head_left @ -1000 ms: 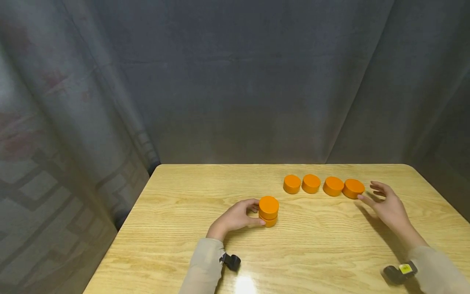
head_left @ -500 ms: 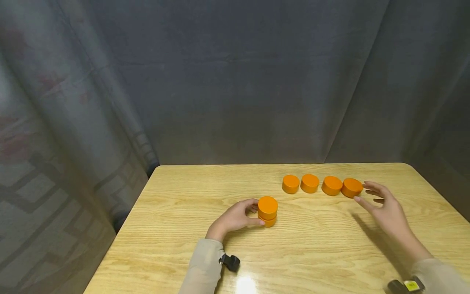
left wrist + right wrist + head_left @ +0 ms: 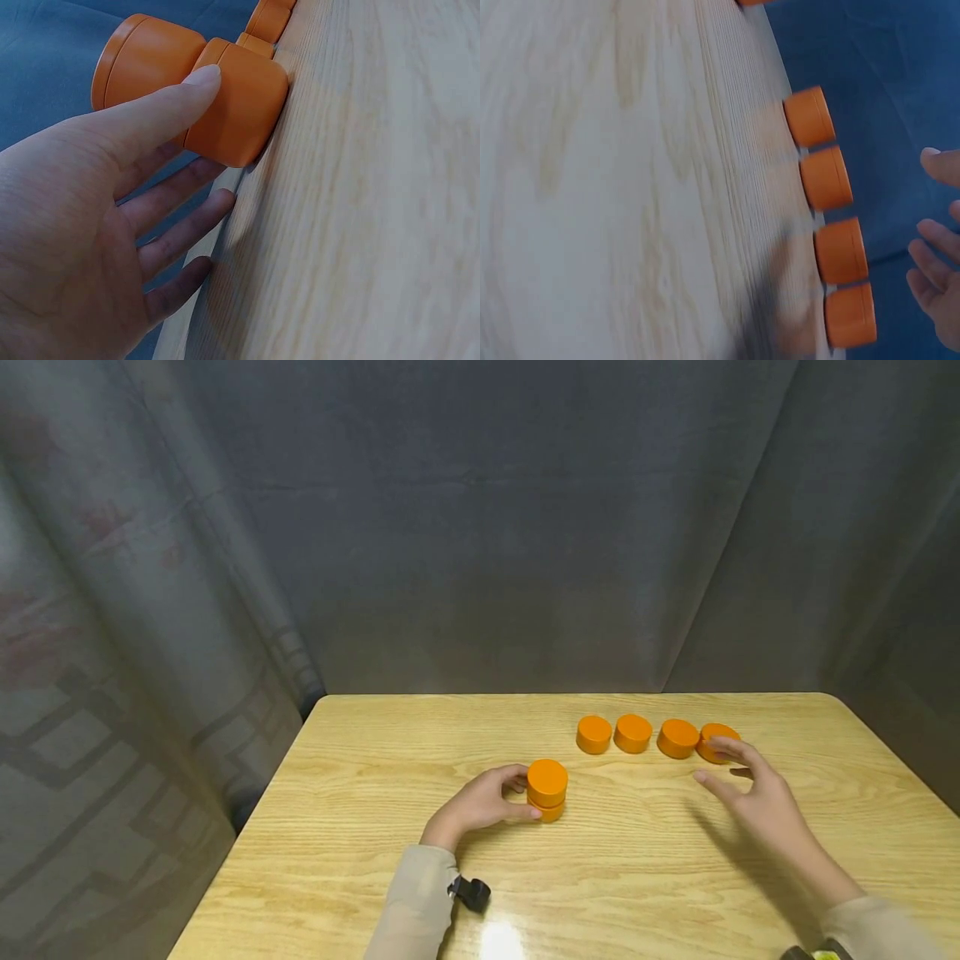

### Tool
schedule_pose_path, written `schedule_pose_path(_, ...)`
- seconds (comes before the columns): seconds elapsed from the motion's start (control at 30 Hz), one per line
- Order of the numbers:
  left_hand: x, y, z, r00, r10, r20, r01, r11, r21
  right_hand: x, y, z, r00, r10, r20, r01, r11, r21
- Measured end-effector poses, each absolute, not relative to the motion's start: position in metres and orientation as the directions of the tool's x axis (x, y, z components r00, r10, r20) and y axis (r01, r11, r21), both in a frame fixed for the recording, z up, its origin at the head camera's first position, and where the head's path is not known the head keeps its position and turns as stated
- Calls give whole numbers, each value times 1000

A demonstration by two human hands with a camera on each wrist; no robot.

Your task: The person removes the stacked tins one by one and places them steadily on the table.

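Two short orange cylinders, each with a thin seam near its top, are stacked mid-table. My left hand [image 3: 480, 806] holds the lower cylinder [image 3: 247, 105], thumb at its near side and fingers behind. The upper cylinder [image 3: 547, 779] sits on it, tilted nowhere in the head view. My right hand [image 3: 759, 800] hangs over the table at the right, fingers spread and nothing between them. In the head view its fingers overlap the rightmost cylinder [image 3: 717, 732] of a row; in the right wrist view the hand shows apart from that row.
The row runs along the back right of the wooden table [image 3: 360, 860], with other orange cylinders [image 3: 633, 734] standing side by side. A grey curtain [image 3: 480, 527] hangs behind the table's back edge. Black cameras are strapped to both wrists.
My right hand has moved left, from beside the rightmost cylinder to in front of it, its fingers now overlapping it in the head view. The left hand and the stack stay put.
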State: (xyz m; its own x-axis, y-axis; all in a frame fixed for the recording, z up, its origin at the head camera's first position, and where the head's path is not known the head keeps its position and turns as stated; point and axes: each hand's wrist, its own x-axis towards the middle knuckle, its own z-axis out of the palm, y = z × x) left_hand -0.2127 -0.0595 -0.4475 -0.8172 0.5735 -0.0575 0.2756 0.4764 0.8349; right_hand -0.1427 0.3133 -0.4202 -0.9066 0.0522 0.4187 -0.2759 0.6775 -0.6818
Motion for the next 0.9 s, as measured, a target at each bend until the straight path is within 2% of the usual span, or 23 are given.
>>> schedule_pose_path(0.57,-212,-59,-445,-818,572,-60,277,483,830,-138,260,-415,-913,-60,402,-346,635,-691)
schedule_pose_path(0.9,-212,-59,-446,-817,574,-56,281,481,830,-141,235,-416,-936,-97,339,-324,618,-716)
